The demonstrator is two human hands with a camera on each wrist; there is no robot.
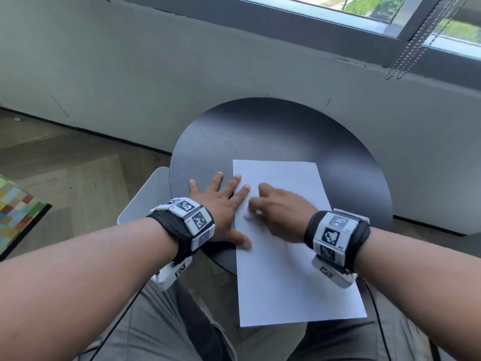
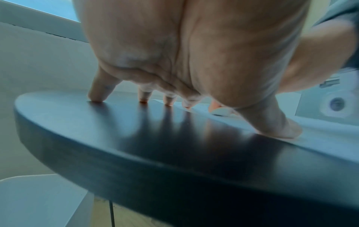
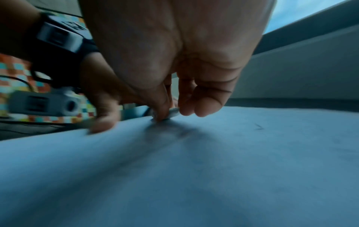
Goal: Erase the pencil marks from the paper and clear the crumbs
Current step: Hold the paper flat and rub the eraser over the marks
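A white sheet of paper [image 1: 291, 246] lies on a round black table [image 1: 286, 131], its near end hanging over the table's front edge. My left hand [image 1: 223, 201] lies flat with fingers spread, two fingertips and the thumb pressing the paper's left edge. My right hand [image 1: 276, 207] is blurred with motion and pinches a small white eraser [image 1: 248, 214] against the paper. In the right wrist view the eraser [image 3: 170, 114] sits between thumb and fingers on the paper [image 3: 194, 169], and a faint pencil mark [image 3: 259, 126] shows to the right. The left wrist view shows the eraser [image 2: 220, 111] beyond my left thumb.
A grey wall [image 1: 182, 74] with a window above stands right behind the table. A white chair [image 1: 148, 199] is at the table's left side. A colourful checkered surface [image 1: 15, 207] lies at the far left. Bead chains [image 1: 426, 35] hang at the upper right.
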